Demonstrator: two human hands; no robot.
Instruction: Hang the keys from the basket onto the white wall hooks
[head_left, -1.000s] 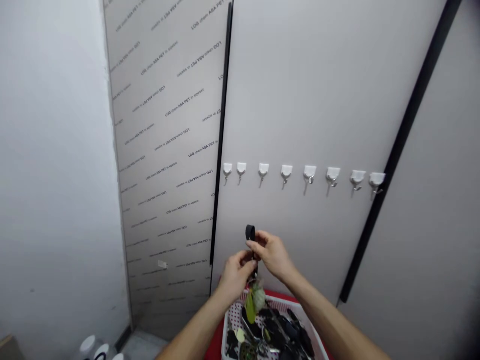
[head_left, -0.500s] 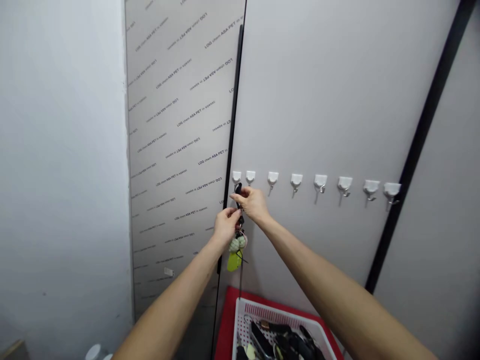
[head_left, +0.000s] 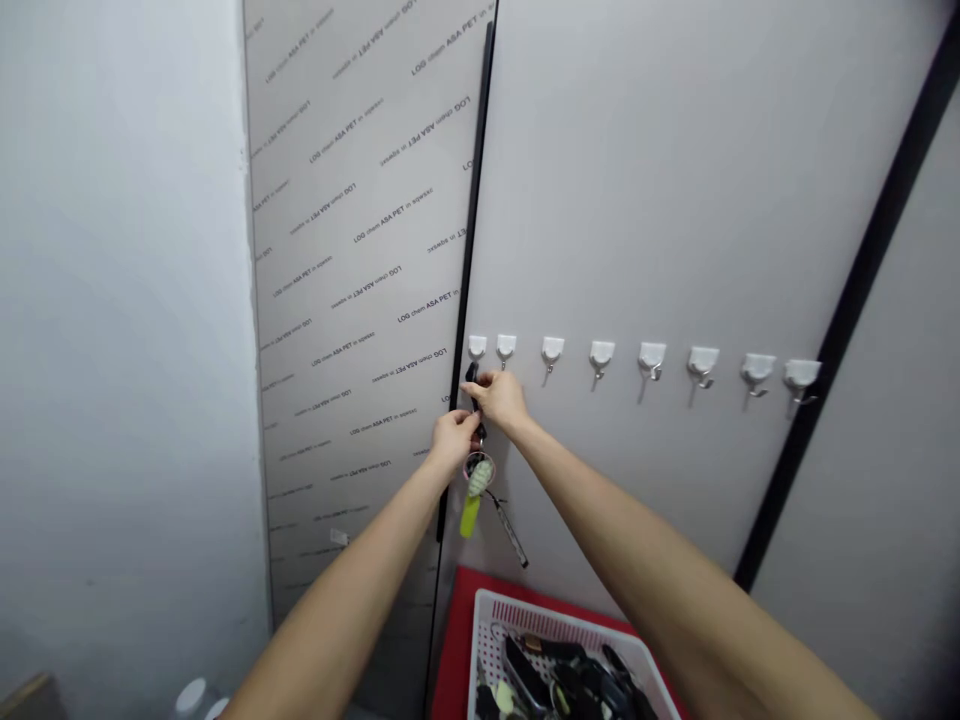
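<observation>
My right hand (head_left: 498,398) pinches the black strap (head_left: 472,373) at the top of a keychain, just below the leftmost white hook (head_left: 478,347). Lower down, my left hand (head_left: 454,438) is closed on the same keychain near its black clasp. Beneath my fingers dangle a pale green knotted charm (head_left: 481,477), a yellow-green tag (head_left: 469,516) and a thin dark patterned strip (head_left: 511,533). Whether the strap's loop is around the hook is hidden by my fingers.
More white adhesive hooks (head_left: 602,359) run in a row to the right across the grey panel. Below, a white perforated basket (head_left: 555,608) with black straps and other small items stands on a red surface (head_left: 453,640). A black door edge strip (head_left: 471,215) is at the left.
The hanging charms have swung and turned, and the patterned strip now sticks out to the lower right. Both hands stay on the keychain, almost in place. The view has shifted slightly.
</observation>
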